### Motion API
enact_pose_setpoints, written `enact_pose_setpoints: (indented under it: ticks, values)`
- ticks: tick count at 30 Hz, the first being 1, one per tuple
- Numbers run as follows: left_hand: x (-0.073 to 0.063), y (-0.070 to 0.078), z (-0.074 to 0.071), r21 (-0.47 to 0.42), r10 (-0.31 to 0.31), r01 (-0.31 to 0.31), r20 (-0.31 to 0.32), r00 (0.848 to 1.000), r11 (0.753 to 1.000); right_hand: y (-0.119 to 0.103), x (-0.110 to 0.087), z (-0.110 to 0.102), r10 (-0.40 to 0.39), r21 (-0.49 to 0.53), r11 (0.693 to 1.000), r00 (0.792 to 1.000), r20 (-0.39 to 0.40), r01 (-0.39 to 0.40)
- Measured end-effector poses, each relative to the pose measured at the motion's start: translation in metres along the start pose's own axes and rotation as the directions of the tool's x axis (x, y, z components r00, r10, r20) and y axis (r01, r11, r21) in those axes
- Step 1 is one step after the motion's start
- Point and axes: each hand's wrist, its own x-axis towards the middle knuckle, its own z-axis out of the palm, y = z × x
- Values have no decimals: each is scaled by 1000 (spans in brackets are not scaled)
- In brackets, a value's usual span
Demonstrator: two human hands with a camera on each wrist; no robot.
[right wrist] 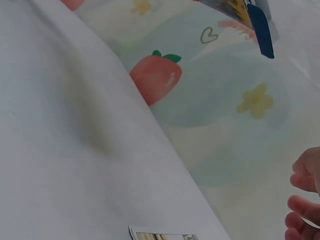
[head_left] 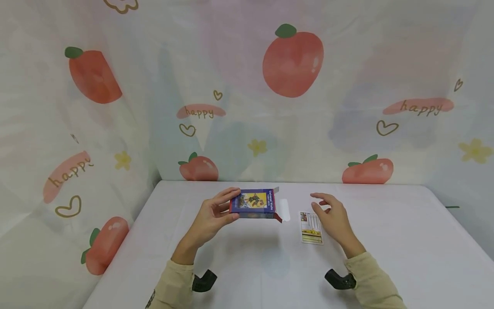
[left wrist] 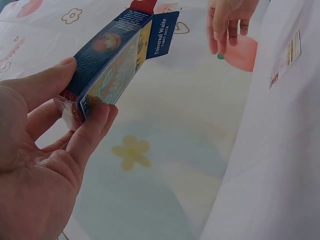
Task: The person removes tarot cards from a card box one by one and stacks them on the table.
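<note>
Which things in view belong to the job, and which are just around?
Apparently in the job:
open tarot deck box, held in the left hand
picture card (maybe a stack), near the right hand, which holds nothing

Just around:
white table
fruit-print backdrop
two black curved pieces

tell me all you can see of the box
The box is slim and mostly blue with some red, a yellow picture and the words "Universal Waite" on its front. It looks like printed card. Its flaps stand open at the end toward the right hand; the inside is hidden. The left hand grips the opposite end between thumb and fingers, holding it above the table.
</note>
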Motion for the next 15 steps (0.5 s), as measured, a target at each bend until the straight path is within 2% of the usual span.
enact_pose_setpoints:
  ticks: [9, 15]
  values:
    - [1, -1, 1, -14, -3, 3, 4, 1000, 1000, -30, -6, -6, -106, 77, 991, 994, -5, 106]
    - [1, -2, 4, -16, -12, 13, 9, 1000, 1000, -54, -15, -9, -132, 92, 987, 991, 32, 129]
